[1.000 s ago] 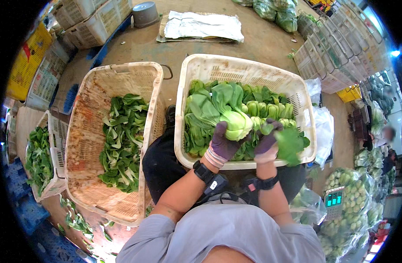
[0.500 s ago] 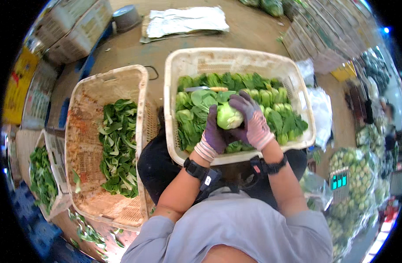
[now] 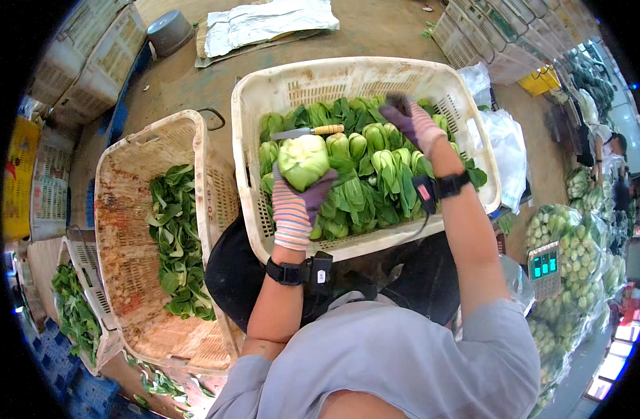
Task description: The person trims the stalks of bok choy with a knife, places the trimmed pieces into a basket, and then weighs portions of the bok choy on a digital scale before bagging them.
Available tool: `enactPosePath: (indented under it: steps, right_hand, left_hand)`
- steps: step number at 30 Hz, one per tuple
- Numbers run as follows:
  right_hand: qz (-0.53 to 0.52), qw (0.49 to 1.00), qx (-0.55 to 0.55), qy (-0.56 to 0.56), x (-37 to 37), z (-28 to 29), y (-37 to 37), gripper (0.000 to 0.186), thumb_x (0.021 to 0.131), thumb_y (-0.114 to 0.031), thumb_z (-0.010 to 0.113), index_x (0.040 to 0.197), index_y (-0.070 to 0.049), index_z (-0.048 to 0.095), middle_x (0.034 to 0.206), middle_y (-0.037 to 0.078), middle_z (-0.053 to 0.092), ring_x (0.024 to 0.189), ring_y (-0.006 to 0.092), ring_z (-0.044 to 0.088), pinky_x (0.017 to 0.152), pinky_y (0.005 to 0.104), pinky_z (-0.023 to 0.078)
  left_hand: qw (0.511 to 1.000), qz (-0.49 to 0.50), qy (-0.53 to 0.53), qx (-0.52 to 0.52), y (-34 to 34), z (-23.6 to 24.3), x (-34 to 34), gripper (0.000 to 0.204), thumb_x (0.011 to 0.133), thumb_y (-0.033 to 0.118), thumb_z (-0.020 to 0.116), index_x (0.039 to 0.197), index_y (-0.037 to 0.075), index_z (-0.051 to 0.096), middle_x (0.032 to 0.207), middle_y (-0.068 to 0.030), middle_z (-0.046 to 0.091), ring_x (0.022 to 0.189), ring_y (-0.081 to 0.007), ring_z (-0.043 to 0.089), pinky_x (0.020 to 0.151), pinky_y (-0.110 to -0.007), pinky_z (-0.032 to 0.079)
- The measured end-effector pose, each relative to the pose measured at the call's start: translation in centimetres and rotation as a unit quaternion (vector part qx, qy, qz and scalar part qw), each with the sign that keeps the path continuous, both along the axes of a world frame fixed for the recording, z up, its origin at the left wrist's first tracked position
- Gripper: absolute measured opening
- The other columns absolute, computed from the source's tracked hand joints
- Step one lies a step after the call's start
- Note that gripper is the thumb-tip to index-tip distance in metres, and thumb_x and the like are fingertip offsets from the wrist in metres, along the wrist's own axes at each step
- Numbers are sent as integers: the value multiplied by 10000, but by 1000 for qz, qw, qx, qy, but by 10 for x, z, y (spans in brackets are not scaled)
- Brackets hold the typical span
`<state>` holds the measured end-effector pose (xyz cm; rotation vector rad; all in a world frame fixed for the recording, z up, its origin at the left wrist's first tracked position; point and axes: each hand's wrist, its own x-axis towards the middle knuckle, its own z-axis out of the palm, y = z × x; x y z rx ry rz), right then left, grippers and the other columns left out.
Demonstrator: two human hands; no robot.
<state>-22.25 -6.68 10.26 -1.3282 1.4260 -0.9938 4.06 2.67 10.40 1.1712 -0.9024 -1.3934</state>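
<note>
My left hand [image 3: 302, 202], in a striped purple-palmed glove, grips a trimmed bok choy [image 3: 304, 160] with its pale cut base facing up. Below it stands a white plastic crate [image 3: 365, 68] packed with rows of bok choy heads [image 3: 386, 167]. A knife [image 3: 309, 131] with a light wooden handle lies across the heads just beyond the held one. Over the right part of the crate reaches my right hand [image 3: 414, 122], gloved the same way. Its fingers are blurred and dark, so whether they touch the heads below cannot be made out.
To the left, a stained crate [image 3: 110, 230] contains loose green leaves [image 3: 177, 241]. Farther left is a smaller crate of greens [image 3: 77, 314]. Bagged vegetables [image 3: 571, 272] and a scale display [image 3: 545, 264] are at right. White sacking [image 3: 271, 24] lies beyond the crate; stacked crates [image 3: 508, 35] stand far right.
Both hands were together on the bok choy. Now my left hand carries it leftward, base turned up, while my right hand has let go and moved to the crate's far right. The view has shifted.
</note>
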Motion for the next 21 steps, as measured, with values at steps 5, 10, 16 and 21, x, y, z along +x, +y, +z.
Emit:
enactPosePath:
  steps: [5,10,16,21]
  right_hand:
    - [79,753,301,580,3,-117,3,576,852,-497,497,1190,-32,522,1242,209,528,1151,327,517,959,403,411]
    - [161,888,251,349,-17,-81,13,577,796,-242,680,1275,-44,425,1074,154,590,958,223,581,866,309,451]
    - [172,979,46,-105,-34,32,71,898,666,-21,719,1421,-144,250,1332,53,432,1225,177,400,1020,327,328]
    - [133,970,-7,-205,-39,27,103,965,600,-137,792,1411,-131,268,1306,48,455,1220,195,426,1009,336,353]
  left_hand:
    - [998,34,56,13,-5,-21,1,715,649,78,824,1230,34,409,1116,-86,570,944,-162,573,816,-284,485]
    - [991,61,116,8,-1,-21,7,688,696,117,794,1255,44,400,1142,-83,554,975,-165,563,837,-283,475]
    - [987,-109,121,-6,6,-3,2,635,690,62,750,1235,40,424,1124,-74,575,991,-170,574,852,-305,477]
    - [961,-229,153,18,14,4,9,724,606,58,787,1243,58,444,1148,-64,569,1046,-174,561,891,-311,460]
